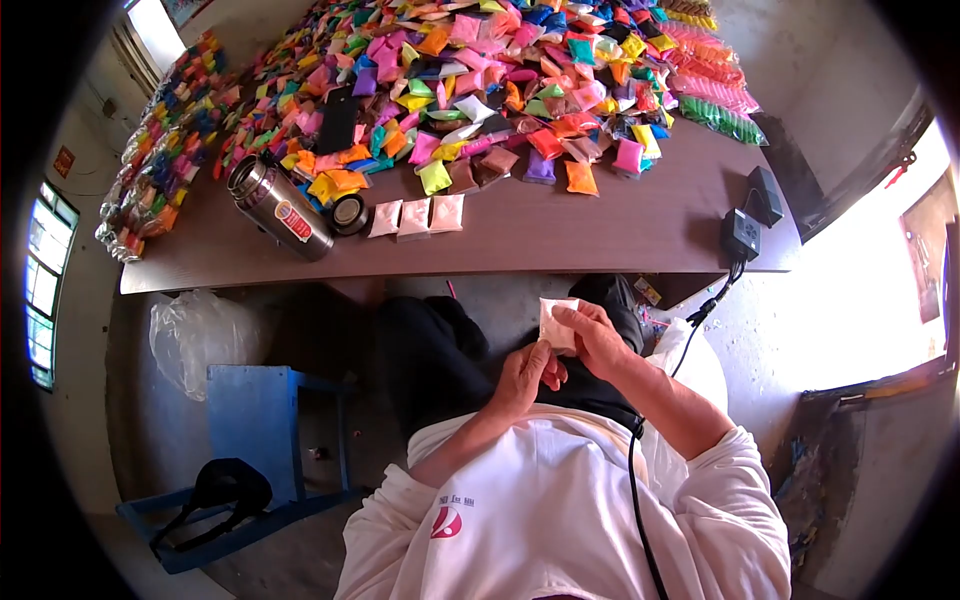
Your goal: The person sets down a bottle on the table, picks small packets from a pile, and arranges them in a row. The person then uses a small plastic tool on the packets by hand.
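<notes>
Packet above the lap, near side of the table. Long axis runs body-to-table, one short end toward the table, broad face to the camera. Right hand: fingers closed on it, thumb over the face. Left hand: fingertips pinching the near end. Three pale packets beside the lid.

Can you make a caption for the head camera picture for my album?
Left hand and right hand hold a pale packet before a table heaped with colorful packets.
</notes>
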Available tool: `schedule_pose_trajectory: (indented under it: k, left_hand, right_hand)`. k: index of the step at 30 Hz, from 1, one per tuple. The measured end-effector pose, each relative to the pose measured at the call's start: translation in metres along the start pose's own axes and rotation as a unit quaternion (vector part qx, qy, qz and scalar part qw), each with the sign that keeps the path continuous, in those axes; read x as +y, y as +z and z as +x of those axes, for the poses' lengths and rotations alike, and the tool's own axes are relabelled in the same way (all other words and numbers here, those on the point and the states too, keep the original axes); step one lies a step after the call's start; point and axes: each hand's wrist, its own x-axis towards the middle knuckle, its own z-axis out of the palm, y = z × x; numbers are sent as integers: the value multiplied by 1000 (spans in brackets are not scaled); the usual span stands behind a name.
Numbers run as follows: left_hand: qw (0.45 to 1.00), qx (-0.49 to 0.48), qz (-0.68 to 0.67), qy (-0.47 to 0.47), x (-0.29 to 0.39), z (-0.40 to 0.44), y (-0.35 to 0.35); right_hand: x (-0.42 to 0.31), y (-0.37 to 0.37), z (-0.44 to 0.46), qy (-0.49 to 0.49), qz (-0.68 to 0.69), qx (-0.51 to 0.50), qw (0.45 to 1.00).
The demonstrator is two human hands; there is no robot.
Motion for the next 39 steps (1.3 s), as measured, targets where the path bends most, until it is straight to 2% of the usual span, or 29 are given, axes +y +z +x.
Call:
schedule_pose_trajectory:
  k: [3, 9, 11, 13, 15, 18, 21, 24, 29, 33, 35, 39]
  left_hand:
    - [1000, -13, -10, 2, -2, 2, -1]
    - [999, -35, -9, 5, 0, 1, -1]
    - [996, 16, -82, 3, 5, 0, 4]
    - [996, 21, -84, -1, 2, 1, -1]
    - [996, 25, -85, -5, -3, 1, -3]
    - [997, 6, -82, -16, -7, 1, -4]
    - [998, 7, -66, 12, -9, 1, -6]
    - [997, 9, -71, -20, -9, 1, -8]
    - [996, -27, -65, -60, -12, 1, -9]
    - [996, -31, -70, -50, -12, -1, -8]
    - [991, -38, -107, -71, -9, 1, -7]
    - [982, -78, -142, -96, -12, 0, -10]
  right_hand:
    - [7, -3, 2, 4, -76, -6, 997]
    - [3, -5, 1, 41, -67, -29, 997]
    - [4, -12, 0, 59, -44, -28, 997]
    - [2, -16, -3, 86, -76, -67, 991]
    - [5, -18, -4, 80, -103, -45, 990]
    - [5, -17, -2, 43, -148, -69, 986]
    - [6, -13, -2, 10, -161, -70, 984]
    - [7, -8, -2, 7, -148, -42, 988]
    - [12, -8, 0, 11, -200, -25, 979]
    - [9, -10, 2, 0, -185, -66, 981]
    - [0, -4, -2, 70, -64, -43, 995]
    - [6, -16, 4, 67, -127, -52, 988]
